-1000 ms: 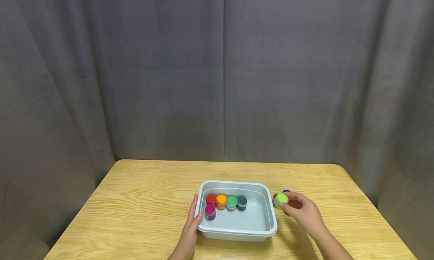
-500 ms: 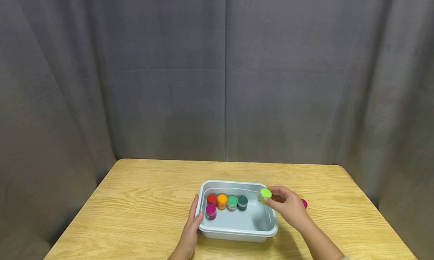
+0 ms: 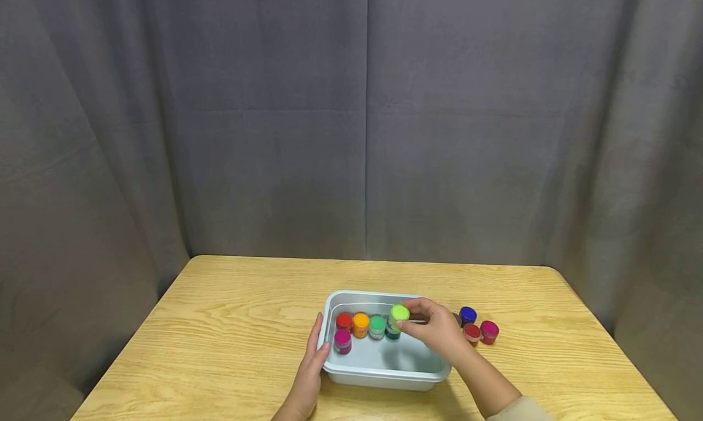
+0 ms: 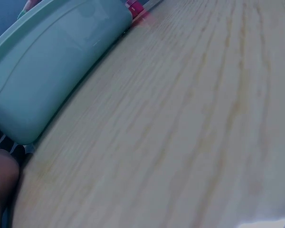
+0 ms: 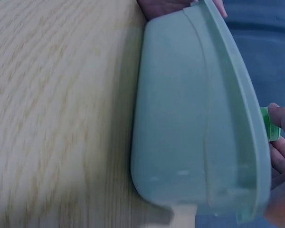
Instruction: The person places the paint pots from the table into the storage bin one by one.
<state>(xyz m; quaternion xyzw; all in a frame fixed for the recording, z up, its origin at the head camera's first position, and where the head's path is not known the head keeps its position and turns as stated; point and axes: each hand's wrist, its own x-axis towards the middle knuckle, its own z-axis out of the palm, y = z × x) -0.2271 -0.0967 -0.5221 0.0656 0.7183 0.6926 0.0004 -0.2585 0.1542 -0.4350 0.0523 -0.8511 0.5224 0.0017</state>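
My left hand (image 3: pixel 307 369) holds a pale blue-grey plastic bin (image 3: pixel 384 378) at its left side, thumb at the rim. My right hand (image 3: pixel 436 332) pinches a small paint jar (image 3: pixel 399 314) with a lime-green lid, above the bin's interior. That jar hangs over the dark green-lidded jar (image 3: pixel 392 332) and partly hides it. In the bin, a red jar (image 3: pixel 344 321), an orange jar (image 3: pixel 360 325) and a mint-green jar (image 3: pixel 377 327) stand in a row. A purple jar (image 3: pixel 343 341) stands before the red one. The right wrist view shows the held jar (image 5: pixel 270 124) past the rim.
Right of the bin, a blue-lidded jar (image 3: pixel 468 315), a dark red jar (image 3: pixel 472 334) and a magenta jar (image 3: pixel 489 332) stand on the wooden table (image 3: pixel 236 329). A dark jar (image 3: pixel 457 319) is mostly hidden by my right hand. Grey curtains (image 3: pixel 274 134) surround the table.
My right hand has carried the lime-green jar leftward from the group on the table to over the bin. More of the remaining jars show now. My left hand stays on the bin.
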